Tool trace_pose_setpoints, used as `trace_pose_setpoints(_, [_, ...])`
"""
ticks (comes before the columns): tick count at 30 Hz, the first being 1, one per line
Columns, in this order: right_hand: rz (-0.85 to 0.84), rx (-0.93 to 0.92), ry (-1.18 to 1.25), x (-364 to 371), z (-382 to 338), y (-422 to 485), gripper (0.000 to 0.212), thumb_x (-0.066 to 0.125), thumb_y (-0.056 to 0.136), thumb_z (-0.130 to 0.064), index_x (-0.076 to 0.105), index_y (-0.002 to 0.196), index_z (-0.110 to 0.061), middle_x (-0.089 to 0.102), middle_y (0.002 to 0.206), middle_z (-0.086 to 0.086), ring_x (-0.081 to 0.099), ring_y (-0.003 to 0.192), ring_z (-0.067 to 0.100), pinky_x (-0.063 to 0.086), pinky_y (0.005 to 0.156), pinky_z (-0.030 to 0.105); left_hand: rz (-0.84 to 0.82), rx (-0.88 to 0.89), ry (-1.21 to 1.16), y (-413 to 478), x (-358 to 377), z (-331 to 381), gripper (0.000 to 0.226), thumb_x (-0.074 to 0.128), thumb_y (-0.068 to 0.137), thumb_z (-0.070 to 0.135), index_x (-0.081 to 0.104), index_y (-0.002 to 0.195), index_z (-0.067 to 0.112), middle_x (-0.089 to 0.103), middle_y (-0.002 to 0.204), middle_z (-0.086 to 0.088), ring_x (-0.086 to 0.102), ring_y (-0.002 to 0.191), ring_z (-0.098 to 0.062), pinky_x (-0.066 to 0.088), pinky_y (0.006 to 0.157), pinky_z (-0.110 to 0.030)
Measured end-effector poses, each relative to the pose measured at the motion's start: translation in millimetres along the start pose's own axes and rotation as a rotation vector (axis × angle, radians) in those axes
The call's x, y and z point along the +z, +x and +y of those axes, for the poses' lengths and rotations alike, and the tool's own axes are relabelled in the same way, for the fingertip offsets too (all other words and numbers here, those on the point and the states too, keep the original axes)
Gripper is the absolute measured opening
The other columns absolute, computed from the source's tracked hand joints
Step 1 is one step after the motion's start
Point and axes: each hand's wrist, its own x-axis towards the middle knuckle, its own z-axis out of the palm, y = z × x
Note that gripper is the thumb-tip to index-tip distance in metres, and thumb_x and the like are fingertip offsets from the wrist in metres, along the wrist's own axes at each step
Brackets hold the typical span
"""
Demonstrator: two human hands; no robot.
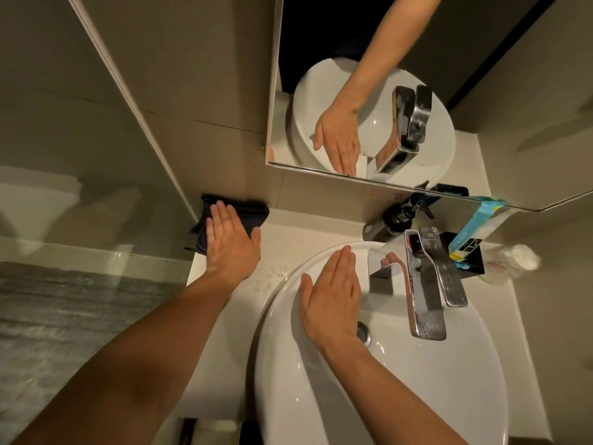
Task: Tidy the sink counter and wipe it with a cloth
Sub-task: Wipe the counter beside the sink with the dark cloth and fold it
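**Desk:** What are the hands doing?

**Photographer:** The left hand [229, 242] lies flat, fingers extended, pressing a dark cloth [237, 215] onto the pale counter [224, 332]. It grips nothing; the palm simply bears down. The cloth sits bunched in the far left corner, against the back wall and the side panel. The right hand [332, 293] is also spread flat, resting palm-down on the far rim of the white basin [321, 396], holding nothing.

**Desk:** And around them?

**Photographer:** Water droplets [269, 277] dot the counter between the left wrist and the basin. A chrome faucet [426, 290] reaches over the bowl just right of the right hand, above the drain [364, 332].

**Desk:** Any containers?

**Photographer:** A dark pump bottle [396, 221] stands behind the basin by the wall; its contents cannot be seen. To its right is a black holder [471, 261] with a white-and-blue tube [475, 226] leaning out of it, tilted toward the wall. Further right lies a pale, blurred container [513, 260]; I cannot tell what it holds.

**Desk:** The mirror?

**Photographer:** The mirror [321, 43] above reflects the basin, faucet and right hand.
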Motion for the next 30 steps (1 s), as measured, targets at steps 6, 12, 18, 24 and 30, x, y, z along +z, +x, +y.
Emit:
trace_pose_setpoints(6, [0.005, -0.007, -0.036, 3, 1, 0, 0.079, 0.014, 0.102, -0.051, -0.002, 0.159, 0.001, -0.006, 0.169, 0.017, -0.003, 0.157, 0.028, -0.001, 0.124, 0.037, -0.075, 0.208, -0.066, -5, -11, -38, 0.064, 0.017, 0.107, 0.043, 0.002, 0.162, 0.013, -0.005, 0.171, -0.003, -0.008, 0.157, -0.016, -0.005, 0.127, -0.037])
trace_pose_setpoints(12, [0.013, 0.000, -0.047, 2, 0, 0, 0.080, 0.014, 0.101, -0.051, 0.002, 0.159, 0.003, -0.001, 0.169, 0.019, 0.002, 0.157, 0.030, 0.006, 0.125, 0.040, -0.205, 0.313, -0.146, -28, -18, -72, 0.058, 0.016, 0.108, 0.044, 0.003, 0.162, 0.024, -0.006, 0.169, 0.011, -0.012, 0.153, -0.003, -0.004, 0.127, -0.033])
trace_pose_setpoints(18, [-0.024, -0.015, -0.052, 0, 3, -1, 0.079, 0.015, 0.102, -0.052, -0.002, 0.159, 0.001, -0.005, 0.169, 0.017, -0.002, 0.157, 0.029, 0.004, 0.125, 0.040, -0.221, 0.308, -0.185, -75, -16, -85, 0.057, 0.017, 0.109, 0.042, 0.002, 0.161, 0.026, -0.009, 0.167, 0.015, -0.014, 0.152, 0.000, -0.006, 0.127, -0.031])
trace_pose_setpoints(24, [-0.037, -0.041, -0.022, -3, 9, -3, 0.080, 0.018, 0.103, -0.055, -0.003, 0.160, -0.003, -0.007, 0.170, 0.014, -0.003, 0.157, 0.028, 0.002, 0.124, 0.039, -0.225, 0.289, -0.212, -124, -12, -100, 0.056, 0.018, 0.109, 0.041, 0.002, 0.161, 0.027, -0.007, 0.166, 0.015, -0.012, 0.152, 0.000, -0.006, 0.126, -0.030])
trace_pose_setpoints(30, [-0.033, -0.058, -0.013, -3, 13, -4, 0.080, 0.018, 0.103, -0.056, -0.001, 0.160, -0.002, -0.005, 0.170, 0.014, -0.001, 0.157, 0.029, 0.006, 0.125, 0.043, -0.190, 0.279, -0.243, -180, -2, -112, 0.069, 0.004, 0.096, 0.053, 0.005, 0.159, 0.026, -0.003, 0.166, 0.015, -0.007, 0.154, -0.002, -0.006, 0.126, -0.028])
